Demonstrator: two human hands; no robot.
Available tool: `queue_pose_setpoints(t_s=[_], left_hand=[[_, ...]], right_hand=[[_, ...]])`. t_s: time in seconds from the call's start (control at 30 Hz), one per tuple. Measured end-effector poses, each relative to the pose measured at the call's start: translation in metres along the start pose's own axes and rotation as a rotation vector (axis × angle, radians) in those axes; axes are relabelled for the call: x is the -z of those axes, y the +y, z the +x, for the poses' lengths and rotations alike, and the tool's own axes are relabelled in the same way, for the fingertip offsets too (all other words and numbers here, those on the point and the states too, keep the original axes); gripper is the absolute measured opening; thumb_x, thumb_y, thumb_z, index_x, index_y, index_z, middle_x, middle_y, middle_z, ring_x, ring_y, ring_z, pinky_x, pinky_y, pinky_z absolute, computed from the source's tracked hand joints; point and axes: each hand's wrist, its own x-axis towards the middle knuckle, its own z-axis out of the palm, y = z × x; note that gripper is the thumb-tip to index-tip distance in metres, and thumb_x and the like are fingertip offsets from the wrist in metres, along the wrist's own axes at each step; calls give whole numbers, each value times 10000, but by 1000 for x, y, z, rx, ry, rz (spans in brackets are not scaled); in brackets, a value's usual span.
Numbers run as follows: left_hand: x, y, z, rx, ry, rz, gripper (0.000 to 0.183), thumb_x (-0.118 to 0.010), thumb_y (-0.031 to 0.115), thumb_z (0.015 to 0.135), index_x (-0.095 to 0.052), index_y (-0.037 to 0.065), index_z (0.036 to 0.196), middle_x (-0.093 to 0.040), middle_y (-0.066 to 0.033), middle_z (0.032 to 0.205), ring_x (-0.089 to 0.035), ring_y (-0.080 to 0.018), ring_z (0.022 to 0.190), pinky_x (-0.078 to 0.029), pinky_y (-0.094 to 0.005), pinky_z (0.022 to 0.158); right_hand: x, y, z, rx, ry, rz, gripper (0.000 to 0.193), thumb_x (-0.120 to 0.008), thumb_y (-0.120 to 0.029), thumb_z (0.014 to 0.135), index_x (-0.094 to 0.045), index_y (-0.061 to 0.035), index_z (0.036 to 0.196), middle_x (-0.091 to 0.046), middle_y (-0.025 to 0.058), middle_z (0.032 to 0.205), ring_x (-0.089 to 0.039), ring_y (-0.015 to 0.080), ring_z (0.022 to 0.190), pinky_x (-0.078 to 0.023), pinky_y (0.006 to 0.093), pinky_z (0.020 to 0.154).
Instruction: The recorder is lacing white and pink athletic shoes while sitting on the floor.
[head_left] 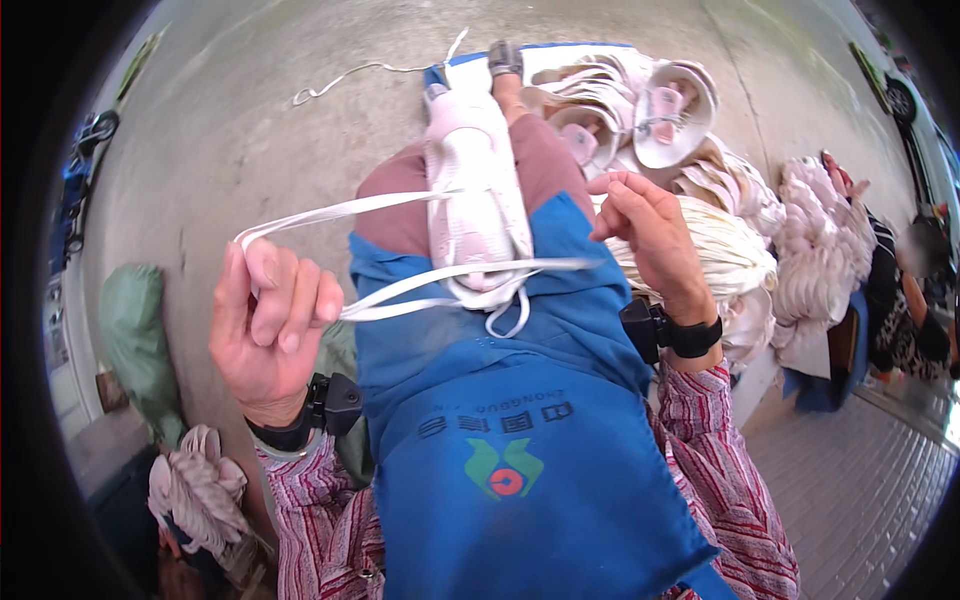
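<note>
A white and pale pink shoe upper [470, 165] lies lengthwise over my lap, on the blue apron [520, 410] and between my knees. White shoelace [345, 209] runs from its lace rows in long loops to the left. My left hand [270, 310], left of the upper, has its fingers curled round the lace, which passes over the index finger. On the other side my right hand [645, 225] is raised with thumb and fingertips drawn together. A blurred lace strand stretches just below those fingertips. Whether the right fingers pinch anything is hidden.
Stacked pale shoe uppers [675, 115] lie ahead to the right, beside a bundle of cream laces [720, 245]. A loose lace [370, 68] is on the concrete floor. Green sack [140, 335] and more uppers [205, 480] stand left. Another person [915, 290] is at far right.
</note>
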Motion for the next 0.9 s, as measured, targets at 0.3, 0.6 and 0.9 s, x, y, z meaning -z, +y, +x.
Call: queue_pose_setpoints(t_s=[0.3, 0.6, 0.9], left_hand=[[-8, 23, -21, -20, -33, 208, 384, -284, 296, 1019, -489, 66, 789, -262, 80, 479, -254, -63, 416, -356, -258, 480], [12, 58, -26, -144, 64, 176, 422, -305, 363, 1020, -456, 95, 732, -271, 68, 518, -212, -48, 420, -220, -211, 362], [29, 67, -32, -281, -30, 156, 389, -340, 335, 1020, -419, 96, 723, -289, 53, 506, -252, -58, 431, -240, -222, 356]], right_hand=[[-88, 20, 50, 668, -182, -855, 303, -627, -81, 821, -596, -43, 1120, -580, 141, 1088, -596, 282, 945, -487, 347, 799], [-112, 37, 71, 643, -502, -955, 126, -549, -112, 876, -591, -36, 967, -591, 147, 938, -577, 350, 876, -467, 411, 762], [-114, -1, 44, 403, -431, -790, 124, -538, -112, 905, -575, -20, 980, -567, 198, 748, -563, 377, 687, -449, 401, 618]])
